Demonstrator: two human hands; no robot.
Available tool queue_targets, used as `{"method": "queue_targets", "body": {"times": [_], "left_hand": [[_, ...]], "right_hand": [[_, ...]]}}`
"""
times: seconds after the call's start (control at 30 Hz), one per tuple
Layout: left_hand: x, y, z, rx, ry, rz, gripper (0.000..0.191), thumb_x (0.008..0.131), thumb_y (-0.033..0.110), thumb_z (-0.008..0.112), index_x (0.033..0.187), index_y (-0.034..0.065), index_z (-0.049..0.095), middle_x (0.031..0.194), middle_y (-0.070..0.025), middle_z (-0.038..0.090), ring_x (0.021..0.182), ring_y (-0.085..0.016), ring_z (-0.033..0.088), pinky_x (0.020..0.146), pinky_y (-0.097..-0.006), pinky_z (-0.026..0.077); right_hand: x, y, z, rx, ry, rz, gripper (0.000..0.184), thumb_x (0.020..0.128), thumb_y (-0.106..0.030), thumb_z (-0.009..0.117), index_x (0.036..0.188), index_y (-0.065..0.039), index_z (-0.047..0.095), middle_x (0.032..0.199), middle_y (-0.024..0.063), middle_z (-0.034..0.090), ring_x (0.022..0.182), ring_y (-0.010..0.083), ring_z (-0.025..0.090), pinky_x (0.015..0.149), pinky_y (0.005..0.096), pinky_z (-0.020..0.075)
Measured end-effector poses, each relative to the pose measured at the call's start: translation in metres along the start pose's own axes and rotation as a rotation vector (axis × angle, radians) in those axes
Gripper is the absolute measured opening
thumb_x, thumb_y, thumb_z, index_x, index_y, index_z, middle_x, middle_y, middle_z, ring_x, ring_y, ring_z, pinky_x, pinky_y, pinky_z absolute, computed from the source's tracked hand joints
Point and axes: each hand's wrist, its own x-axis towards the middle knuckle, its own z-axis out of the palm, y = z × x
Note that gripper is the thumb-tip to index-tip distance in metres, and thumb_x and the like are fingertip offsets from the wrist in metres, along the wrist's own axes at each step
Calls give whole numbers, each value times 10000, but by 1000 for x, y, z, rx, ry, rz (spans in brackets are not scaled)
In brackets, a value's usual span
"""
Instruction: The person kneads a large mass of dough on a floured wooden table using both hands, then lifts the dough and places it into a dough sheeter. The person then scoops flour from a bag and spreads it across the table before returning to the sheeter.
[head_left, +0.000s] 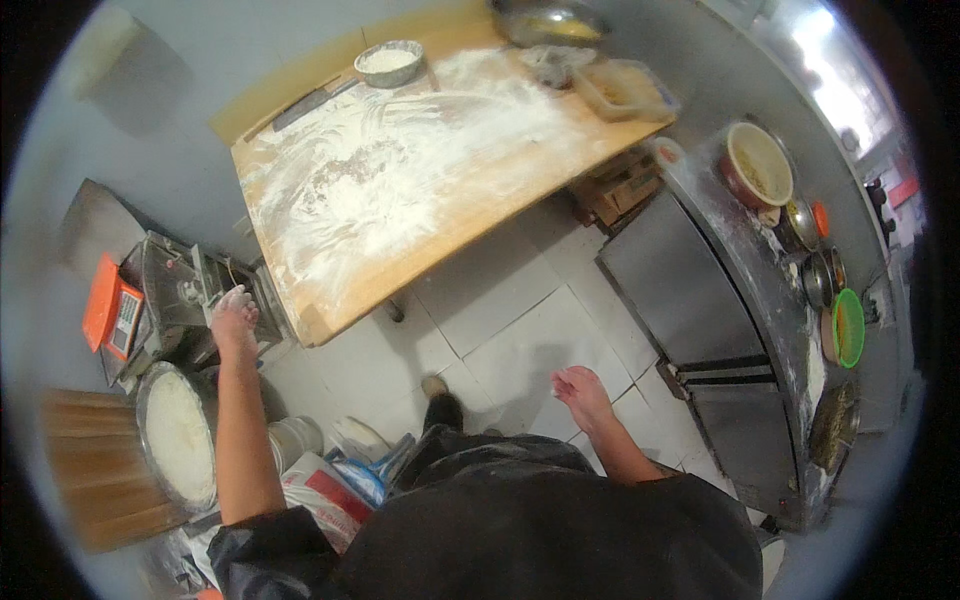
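Observation:
My left hand (235, 319), dusted with flour, is bent at the fingers beside a metal machine (180, 289) at the left. Whether it grips part of that machine cannot be told. Over the tiled floor, my right hand (581, 394) hangs with loosely curled fingers and nothing visible in it. Ahead of me stands a wooden table (450, 259) with white flour (375, 187) spread across its top. A bowl of flour (390, 64) rests near its far edge. A dark flat blade or bar (300, 110) lies along the back left.
An orange scale (109, 307) sits on the machine. Below it is a large tub of flour (180, 439), near sacks (326, 495). A plastic container (622, 90) occupies the table's right corner. Bowls, including a red one (756, 165), line the steel counter (701, 180) at right.

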Motion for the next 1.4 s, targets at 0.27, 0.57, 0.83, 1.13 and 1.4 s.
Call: {"method": "queue_targets", "body": {"times": [0.27,0.57,0.83,1.13,1.4], "left_hand": [[140,-148,109,1189,115,326,597,888,325,580,1287,-97,440,1343,-291,419,1244,-384,414,1040,-430,313],[109,-173,279,1079,-508,695,740,832,431,601,1389,10,355,1465,-213,298,1372,-378,236,1129,-500,171],[222,-161,288,1502,-726,970,489,890,324,528,1359,207,456,1443,5,388,1354,-352,273,1115,-539,191],[189,-118,142,1323,85,423,541,873,210,557,1353,1,419,1414,-243,365,1314,-431,311,1097,-509,213],[174,-125,115,1542,230,273,574,899,203,528,1395,-10,335,1446,-254,299,1317,-430,302,1095,-472,229]], "right_hand": [[83,-72,42,-108,241,-50,123,867,-132,607,900,-24,558,885,96,638,752,159,600,719,302,508],[196,-119,127,-229,186,-14,105,873,-121,601,911,-27,572,867,70,626,761,131,582,726,263,484],[370,-113,203,-779,97,-435,93,861,-107,592,904,-39,546,877,70,569,797,163,540,740,292,447],[562,-143,388,-1194,103,-1237,289,726,-111,684,959,-55,522,1040,129,531,958,330,475,845,430,370],[540,-118,478,-825,-647,-1260,264,792,-143,632,1018,-61,521,1042,126,528,1009,332,489,950,454,351]]}}
